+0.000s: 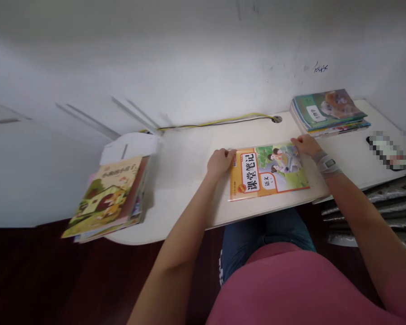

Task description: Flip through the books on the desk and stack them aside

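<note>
An orange and green workbook (269, 174) with Chinese lettering lies turned sideways on the white desk (186, 167), its cover facing up. At its upper left corner my left hand (219, 162) is closed, fingers pinching the edge. My right hand (306, 145), with a watch (328, 162) on the wrist, grips the upper right corner. Both thumbs rest close to the cover's edge. Just behind my right hand is a stack of books (329, 110) topped by a green one.
A pile of picture books (108, 194) overhangs the desk's left end. A phone (389, 151) lies at the far right. Yellow and black cables (219, 122) run along the wall into a desk hole (276, 119). Patterned silvery layers (392, 207) sit below the right side.
</note>
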`<state>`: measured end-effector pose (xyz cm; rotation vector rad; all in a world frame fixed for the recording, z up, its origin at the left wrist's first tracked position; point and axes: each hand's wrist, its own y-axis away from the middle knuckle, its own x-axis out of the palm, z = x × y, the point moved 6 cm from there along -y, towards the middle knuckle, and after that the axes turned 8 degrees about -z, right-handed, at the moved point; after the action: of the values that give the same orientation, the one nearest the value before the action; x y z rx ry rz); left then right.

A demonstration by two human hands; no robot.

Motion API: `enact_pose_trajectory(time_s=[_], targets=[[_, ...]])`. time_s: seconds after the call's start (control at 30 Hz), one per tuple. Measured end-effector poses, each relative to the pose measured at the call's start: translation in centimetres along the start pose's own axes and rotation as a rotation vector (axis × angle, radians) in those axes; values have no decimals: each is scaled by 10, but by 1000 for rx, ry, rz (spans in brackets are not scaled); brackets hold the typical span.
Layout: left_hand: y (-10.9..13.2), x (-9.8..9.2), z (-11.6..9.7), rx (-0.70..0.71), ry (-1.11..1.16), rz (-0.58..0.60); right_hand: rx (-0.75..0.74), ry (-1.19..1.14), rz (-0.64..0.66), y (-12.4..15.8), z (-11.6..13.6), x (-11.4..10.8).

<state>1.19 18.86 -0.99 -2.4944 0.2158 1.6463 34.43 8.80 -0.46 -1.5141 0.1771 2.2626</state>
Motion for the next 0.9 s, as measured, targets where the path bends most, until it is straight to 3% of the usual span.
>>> enact_pose_trajectory(time_s=[0.23, 0.4, 0.57, 0.7, 0.8, 0.9], targets=[[-20, 11, -15, -17, 105, -56, 13, -14, -112, -9, 13, 15], [-10, 8, -21, -8, -60, -169, -45, 242, -246, -1, 38, 22], [-3, 8, -18, 32, -219, -240, -128, 308, -204, -10, 58, 37], [-4, -1, -19, 11, -233, -195, -161, 222, -204, -19, 60, 40], [7, -10, -43, 94, -240, -189, -138, 166, -193, -21, 58, 40], [30, 1, -79, 259, -207, -129, -128, 131, -182, -20, 57, 38]])
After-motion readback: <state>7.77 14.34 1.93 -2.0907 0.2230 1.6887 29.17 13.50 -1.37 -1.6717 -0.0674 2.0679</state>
